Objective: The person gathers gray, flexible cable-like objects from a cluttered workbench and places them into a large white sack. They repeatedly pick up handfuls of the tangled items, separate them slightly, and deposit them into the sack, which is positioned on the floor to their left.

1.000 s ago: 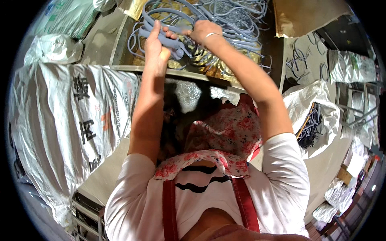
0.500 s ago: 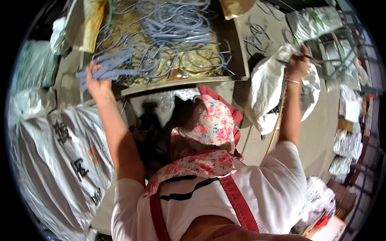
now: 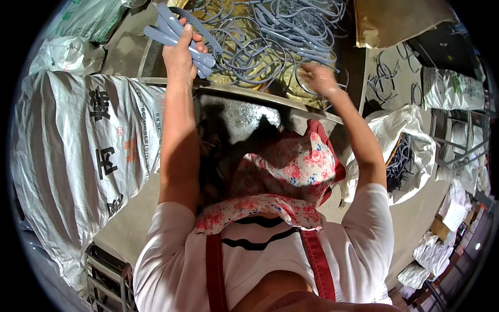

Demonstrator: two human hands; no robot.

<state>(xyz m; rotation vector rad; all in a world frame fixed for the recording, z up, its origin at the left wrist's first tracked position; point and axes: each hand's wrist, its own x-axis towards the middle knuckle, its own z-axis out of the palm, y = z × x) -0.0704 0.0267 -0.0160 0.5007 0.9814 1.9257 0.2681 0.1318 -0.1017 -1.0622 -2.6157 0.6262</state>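
Note:
At the left front of a shallow metal tray [image 3: 288,100], my left hand [image 3: 179,56] is closed round a bundle of smooth grey flat strips with rounded ends [image 3: 171,28]. The strips look like plastic or rubber and stick out past both sides of the fist. My right hand [image 3: 318,79] hovers over the tray's front right part, beside thin grey loops [image 3: 254,49]. Motion smears its fingers, so whether they hold anything is unclear. More grey strips [image 3: 278,26] lie heaped among the loops on the tray's yellowish, shiny bottom.
An open white sack [image 3: 364,174] with dark thin offcuts [image 3: 399,166] stands at my right. Loose loops [image 3: 382,80] lie on the floor beyond it. A big white woven sack [image 3: 67,171] is at my left. Brown cardboard [image 3: 400,23] overhangs the tray's right side.
My right hand has come left from above the white sack to over the tray. My left hand still grips the grey strips. The whole view has shifted, with the tray now farther right.

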